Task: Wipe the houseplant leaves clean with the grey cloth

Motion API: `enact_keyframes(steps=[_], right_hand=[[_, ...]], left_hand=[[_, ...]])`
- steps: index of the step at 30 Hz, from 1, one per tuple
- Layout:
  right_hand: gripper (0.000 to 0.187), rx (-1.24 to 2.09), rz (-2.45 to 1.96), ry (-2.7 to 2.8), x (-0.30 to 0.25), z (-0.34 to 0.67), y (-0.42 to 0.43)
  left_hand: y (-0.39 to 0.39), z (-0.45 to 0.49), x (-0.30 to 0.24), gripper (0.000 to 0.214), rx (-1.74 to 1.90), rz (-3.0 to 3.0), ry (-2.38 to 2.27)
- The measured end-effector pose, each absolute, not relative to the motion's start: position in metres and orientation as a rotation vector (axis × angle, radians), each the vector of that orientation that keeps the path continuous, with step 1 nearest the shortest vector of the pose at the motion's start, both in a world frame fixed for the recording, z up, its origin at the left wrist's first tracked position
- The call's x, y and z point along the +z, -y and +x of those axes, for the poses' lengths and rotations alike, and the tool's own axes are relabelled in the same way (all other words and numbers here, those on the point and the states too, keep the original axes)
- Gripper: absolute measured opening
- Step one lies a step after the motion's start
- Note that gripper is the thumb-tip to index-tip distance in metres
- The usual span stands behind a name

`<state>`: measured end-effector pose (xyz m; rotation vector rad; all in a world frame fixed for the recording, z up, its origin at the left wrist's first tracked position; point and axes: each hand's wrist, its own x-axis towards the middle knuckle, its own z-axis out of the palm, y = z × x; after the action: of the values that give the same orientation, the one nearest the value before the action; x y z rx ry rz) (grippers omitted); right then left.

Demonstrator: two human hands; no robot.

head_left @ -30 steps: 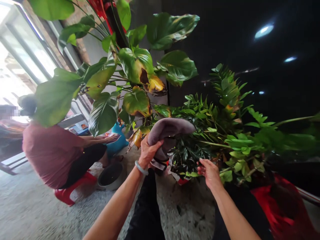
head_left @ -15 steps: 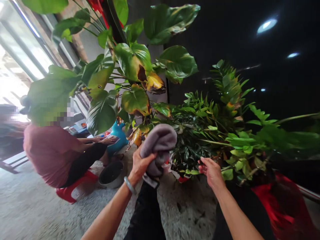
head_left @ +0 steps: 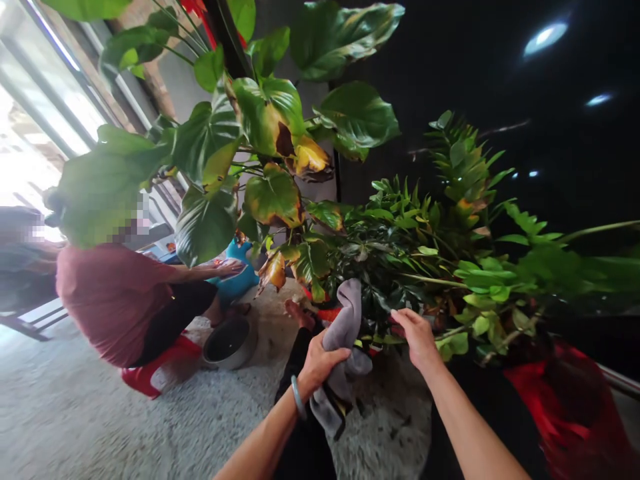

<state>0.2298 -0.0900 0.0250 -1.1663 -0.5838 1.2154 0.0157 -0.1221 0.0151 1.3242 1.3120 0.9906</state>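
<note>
A grey cloth (head_left: 345,320) is gripped in my left hand (head_left: 320,360), its folds standing up above the fingers and its dark-edged end hanging below. A pale bangle circles that wrist. To the right, my right hand (head_left: 419,339) reaches into the low plant with dark green leaves (head_left: 375,293). Its thumb and fingers come together at a dark leaf's edge, seeming to pinch it; the fingertips are partly lost against the foliage. The cloth is just left of these leaves, apart from my right hand.
A tall plant with browned, yellowing leaves (head_left: 273,197) leans over from the left. Bushy green plants (head_left: 480,287) and a red bag-like covering (head_left: 565,407) lie right. A person (head_left: 115,300) sits on a red stool (head_left: 155,367) beside a grey bucket (head_left: 230,341) and a blue object (head_left: 240,270).
My left hand has moved down and right with the cloth, which has unfolded from a bunched roll. My right hand has shifted slightly down, its fingers drawn closer together.
</note>
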Motion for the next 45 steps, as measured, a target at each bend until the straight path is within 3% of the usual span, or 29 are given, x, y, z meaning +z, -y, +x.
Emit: enact_keyframes(steps=[6,14,18,25,28,33,36,42,45], right_hand=[[0.024,1.308,-1.064,0.577,0.03,0.212,0.087],[0.032,1.493,-0.992,0.6,0.033,0.191,0.084],[0.028,1.489,-1.004,0.604,0.031,0.192,0.082],[0.027,1.44,-1.047,0.601,0.032,0.2,0.084],[0.028,1.423,-1.065,0.613,0.034,0.2,0.087],[0.028,1.393,-1.098,0.626,0.034,0.204,0.09],[0.028,1.386,-1.111,0.63,0.032,0.209,0.091],[0.032,1.379,-1.106,0.631,0.032,0.208,0.089],[0.033,1.368,-1.11,0.635,0.031,0.206,0.088]], left_hand=[[0.118,0.027,0.03,0.046,0.999,1.193,-1.156],[0.135,0.036,0.028,0.038,0.833,1.088,-1.051],[0.138,0.015,0.055,0.04,0.809,1.155,-1.039],[0.099,-0.021,0.13,0.042,1.277,1.138,-1.253],[0.083,-0.01,0.116,0.04,1.296,1.154,-1.351],[0.118,-0.005,0.057,0.026,0.906,1.296,-1.331],[0.144,-0.016,0.057,0.032,0.776,1.319,-1.186],[0.099,-0.014,0.118,0.044,1.298,1.224,-1.245],[0.075,0.004,0.11,0.045,1.341,1.14,-1.32]])
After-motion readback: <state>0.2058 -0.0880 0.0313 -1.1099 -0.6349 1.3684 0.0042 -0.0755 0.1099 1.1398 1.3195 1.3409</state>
